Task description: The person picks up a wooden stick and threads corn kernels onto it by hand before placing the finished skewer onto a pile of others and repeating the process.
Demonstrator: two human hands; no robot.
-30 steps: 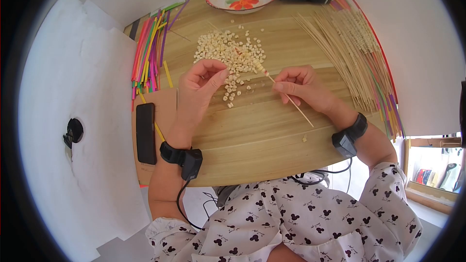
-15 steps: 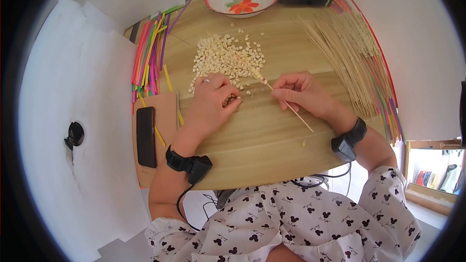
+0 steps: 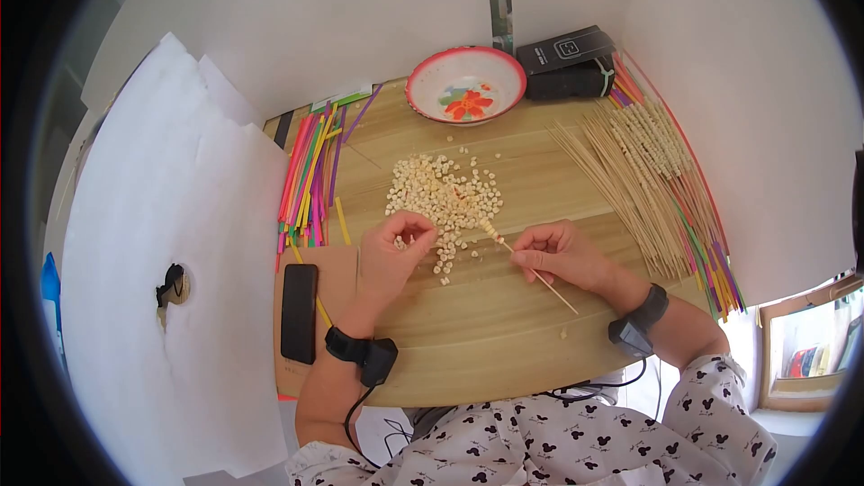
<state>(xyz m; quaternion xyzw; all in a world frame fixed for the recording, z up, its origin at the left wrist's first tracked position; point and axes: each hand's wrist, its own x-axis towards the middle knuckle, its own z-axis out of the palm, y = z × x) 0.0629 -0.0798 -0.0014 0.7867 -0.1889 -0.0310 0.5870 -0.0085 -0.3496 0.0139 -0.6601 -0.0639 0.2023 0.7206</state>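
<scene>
My right hand (image 3: 560, 255) pinches a thin wooden skewer (image 3: 555, 292) between thumb and fingers. Its upper end carries several pale pieces and a reddish band (image 3: 490, 230), and points up-left at the heap. Small cream, bead-like pieces (image 3: 435, 185) lie in a loose heap on the wooden table (image 3: 468, 342). At the heap's near left edge is my left hand (image 3: 396, 256), thumb and forefinger brought together; whatever is between the tips is too small to make out. A short trail of loose pieces (image 3: 445, 263) lies just right of those fingertips.
Coloured strips (image 3: 310, 180) lie at left, above a phone (image 3: 299, 313) on a brown notebook (image 3: 340, 274). An enamel basin (image 3: 423, 99) and black box (image 3: 567, 49) stand at the back. Skewers (image 3: 621, 189), some threaded, lie at right. White panels (image 3: 360, 18) surround the table.
The camera view has tilted up, so everything sits lower. My left hand's fingers have lifted off the heap and come together. Loose pieces now show where that hand was. The skewer stays in my right hand.
</scene>
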